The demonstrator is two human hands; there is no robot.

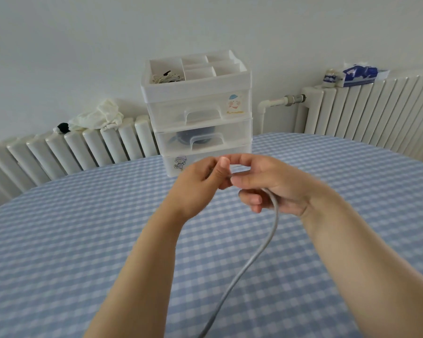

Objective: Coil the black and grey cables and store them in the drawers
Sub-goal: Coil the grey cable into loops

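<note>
A grey cable [259,254] runs from the bottom edge of the view up into my hands, which are held together above the table. My right hand [271,184] grips the cable, fingers curled round it. My left hand [200,181] pinches the cable's end between thumb and fingers right beside the right hand. A white plastic drawer unit [200,118] stands at the table's far edge, its three drawers closed, a dark coil showing dimly through the middle one. No black cable lies on the table.
The table wears a blue-and-white checked cloth [83,240]. The unit's top tray [166,74] holds a pale cord. White radiators [71,147] line the wall behind, with a white cloth [98,117] on the left one and a tissue pack [359,74] on the right one.
</note>
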